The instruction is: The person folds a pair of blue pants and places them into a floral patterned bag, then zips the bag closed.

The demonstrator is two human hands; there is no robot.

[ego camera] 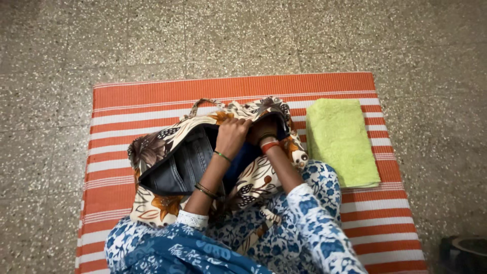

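Floral fabric bag [162,203] — lies open on the striped mat [122,106], left of centre, with grey denim [185,167] inside. Left hand [232,133]: fingers clamped on the bag's far rim. Right hand [261,129] — inside the opening, finger state cannot be told. Folded green towel [339,139] lies right of the bag.

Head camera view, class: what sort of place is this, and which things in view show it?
Probably a home floor. A speckled stone-chip floor carries an orange-and-white striped mat, with a folded green towel beside a floral cloth bag holding folded jeans.
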